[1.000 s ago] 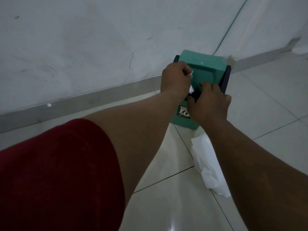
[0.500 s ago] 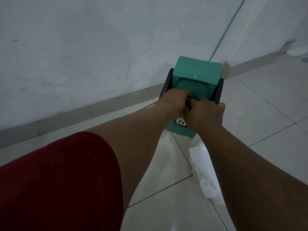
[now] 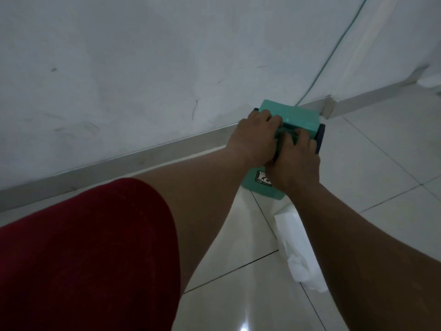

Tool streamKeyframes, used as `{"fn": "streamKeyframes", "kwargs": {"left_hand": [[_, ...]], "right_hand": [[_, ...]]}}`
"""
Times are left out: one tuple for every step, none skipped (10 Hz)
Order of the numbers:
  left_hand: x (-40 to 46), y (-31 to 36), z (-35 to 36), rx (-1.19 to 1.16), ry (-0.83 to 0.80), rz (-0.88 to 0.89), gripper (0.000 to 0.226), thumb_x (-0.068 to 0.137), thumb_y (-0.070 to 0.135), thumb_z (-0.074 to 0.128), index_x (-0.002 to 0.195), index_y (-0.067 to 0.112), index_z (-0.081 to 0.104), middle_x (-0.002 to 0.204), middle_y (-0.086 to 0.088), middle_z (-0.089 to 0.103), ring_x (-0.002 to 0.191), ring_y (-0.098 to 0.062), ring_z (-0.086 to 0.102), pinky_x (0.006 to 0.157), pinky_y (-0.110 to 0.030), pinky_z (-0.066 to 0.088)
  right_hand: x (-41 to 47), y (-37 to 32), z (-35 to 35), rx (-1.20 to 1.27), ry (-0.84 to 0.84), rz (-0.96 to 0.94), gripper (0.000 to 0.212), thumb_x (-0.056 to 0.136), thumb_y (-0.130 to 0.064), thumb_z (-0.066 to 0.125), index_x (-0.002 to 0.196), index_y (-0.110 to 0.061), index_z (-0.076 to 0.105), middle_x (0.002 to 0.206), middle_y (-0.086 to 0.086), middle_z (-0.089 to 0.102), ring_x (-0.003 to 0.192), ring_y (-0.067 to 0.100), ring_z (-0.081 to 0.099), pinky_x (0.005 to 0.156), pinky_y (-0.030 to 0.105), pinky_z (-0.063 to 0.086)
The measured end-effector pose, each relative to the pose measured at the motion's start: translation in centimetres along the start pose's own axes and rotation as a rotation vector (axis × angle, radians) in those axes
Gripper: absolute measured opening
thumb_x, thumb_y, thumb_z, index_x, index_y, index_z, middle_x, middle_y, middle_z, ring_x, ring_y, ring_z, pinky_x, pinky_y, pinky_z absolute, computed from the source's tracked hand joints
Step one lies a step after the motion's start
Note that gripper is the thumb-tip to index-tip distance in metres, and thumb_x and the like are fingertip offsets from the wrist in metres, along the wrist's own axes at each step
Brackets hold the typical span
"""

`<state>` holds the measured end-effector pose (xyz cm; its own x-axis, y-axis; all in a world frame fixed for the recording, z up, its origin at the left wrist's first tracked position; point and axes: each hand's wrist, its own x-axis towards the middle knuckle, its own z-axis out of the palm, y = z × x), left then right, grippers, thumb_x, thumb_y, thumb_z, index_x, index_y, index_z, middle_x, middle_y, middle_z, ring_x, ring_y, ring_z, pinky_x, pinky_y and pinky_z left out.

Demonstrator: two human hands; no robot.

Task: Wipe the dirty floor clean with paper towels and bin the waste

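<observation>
Both hands are on the little green bin [image 3: 301, 118] by the wall [image 3: 119, 68], left hand [image 3: 254, 139] curled over its lid and right hand [image 3: 294, 166] with fingers bent on the flap, while a crumpled paper towel [image 3: 298, 249] lies on the tile floor [image 3: 381, 177] just under the right forearm.

A small teal bin [image 3: 301, 118] with dark side trim is stood on the tiled floor [image 3: 393, 168] against the white wall, a label shown on its front. Its swing lid is partly hidden by two hands laid on top. A white paper towel [image 3: 296, 244] is spread crumpled and elongated on the floor just in front of the bin, across a tile joint.
</observation>
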<state>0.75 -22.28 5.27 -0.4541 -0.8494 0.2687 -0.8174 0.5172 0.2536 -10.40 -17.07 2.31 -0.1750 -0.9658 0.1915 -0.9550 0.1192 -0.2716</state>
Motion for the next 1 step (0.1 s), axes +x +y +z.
{"fn": "streamKeyframes", "kwargs": {"left_hand": [[0.43,-0.63,-3.15,0.025,0.022,-0.036,0.039,0.089,0.031,0.053,0.127,0.02,0.054,0.125,-0.005,0.055,0.116,-0.026,0.048,0.093,-0.042,0.044]], "right_hand": [[0.22,-2.37,-1.75,0.009,-0.028,0.018,0.053,0.081,-0.037,0.067,0.125,-0.014,0.048,0.141,0.017,0.036,0.122,0.041,0.04,0.091,0.052,0.047]]}}
